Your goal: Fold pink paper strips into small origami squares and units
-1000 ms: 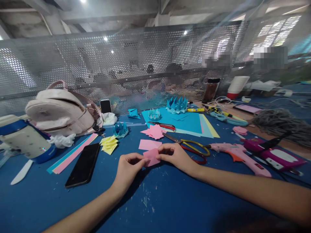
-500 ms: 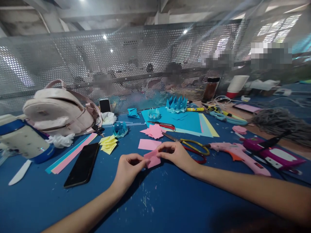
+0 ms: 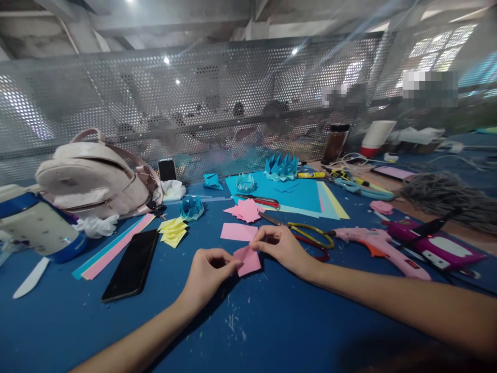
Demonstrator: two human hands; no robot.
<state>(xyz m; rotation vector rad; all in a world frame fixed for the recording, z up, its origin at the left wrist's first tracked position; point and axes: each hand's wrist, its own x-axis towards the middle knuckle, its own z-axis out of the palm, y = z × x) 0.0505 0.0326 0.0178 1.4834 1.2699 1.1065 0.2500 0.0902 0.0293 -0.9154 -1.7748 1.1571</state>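
Observation:
My left hand [image 3: 207, 272] and my right hand [image 3: 281, 247] both pinch a small folded pink paper square [image 3: 248, 260] just above the blue table [image 3: 272, 321]. The left fingertips hold its left corner, the right fingertips its upper edge. A flat pink paper piece [image 3: 238, 231] lies just behind it, and a pile of folded pink pieces [image 3: 246, 210] lies farther back. Scissors with yellow and red handles [image 3: 308, 235] rest right beside my right hand.
A black phone [image 3: 131, 264], yellow folded papers [image 3: 173, 230], paper strips [image 3: 116, 244] and a pale backpack [image 3: 93, 178] lie left. A pink glue gun [image 3: 378, 246] lies right. Blue paper sheets [image 3: 298, 194] with folded blue crowns [image 3: 282, 167] sit behind, before a perforated metal screen [image 3: 194, 103].
The pink paper square has turned and dropped slightly between my fingers; my left hand has shifted a little right and my right hand's fingers have lifted off its lower part.

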